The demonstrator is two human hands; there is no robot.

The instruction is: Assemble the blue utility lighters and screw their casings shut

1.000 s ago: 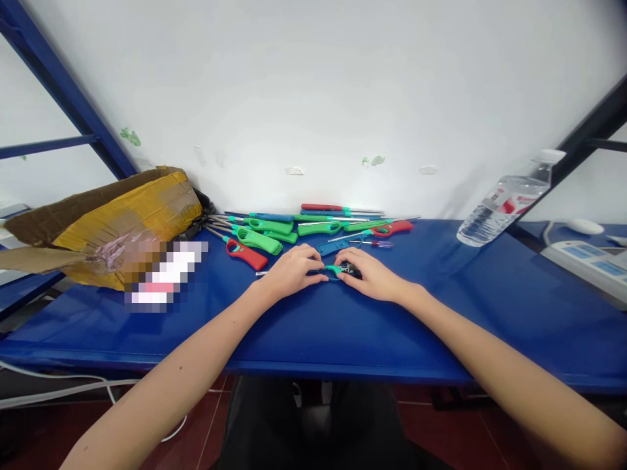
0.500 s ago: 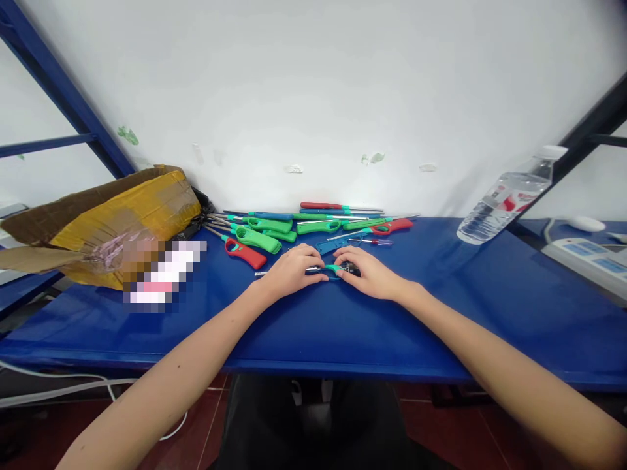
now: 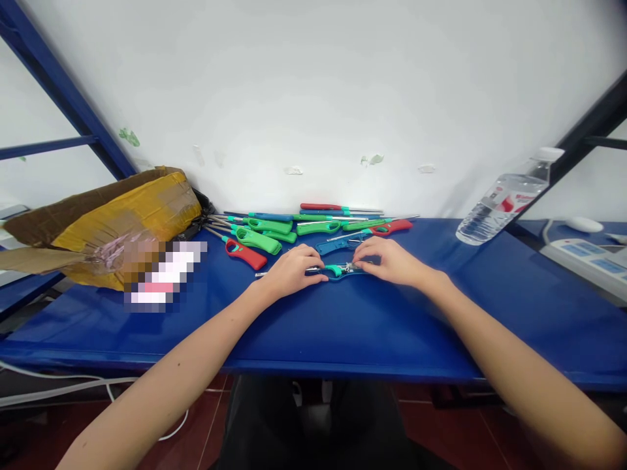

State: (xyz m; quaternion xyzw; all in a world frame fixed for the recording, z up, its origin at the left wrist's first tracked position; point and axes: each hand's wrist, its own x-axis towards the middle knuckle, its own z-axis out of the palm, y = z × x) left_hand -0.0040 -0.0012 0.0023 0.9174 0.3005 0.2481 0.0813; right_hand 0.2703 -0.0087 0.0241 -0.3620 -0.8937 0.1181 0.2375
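A blue stick lighter [image 3: 337, 277] with its inner parts exposed lies on the blue table in front of me. My left hand [image 3: 295, 269] is closed around its front end, and the metal tube sticks out to the left. The teal trigger [image 3: 334, 269] shows between my hands. Thumb and fingertips of my right hand [image 3: 386, 260] pinch at the small metal parts [image 3: 349, 267] right of the trigger; exactly what they hold is hidden. Just behind lies a separate blue handle shell [image 3: 329, 246].
Several green, red and blue stick lighters [image 3: 259, 240] lie along the wall. A torn cardboard box [image 3: 122, 219] with yellow tape stands at left. At right are a tilted water bottle [image 3: 504, 199] and a white power strip [image 3: 588, 258]. The table's front edge [image 3: 343, 369] is near me.
My right hand has shifted right and slightly up, from the trigger to the parts beside it, uncovering the teal trigger. My left hand keeps its place on the lighter.
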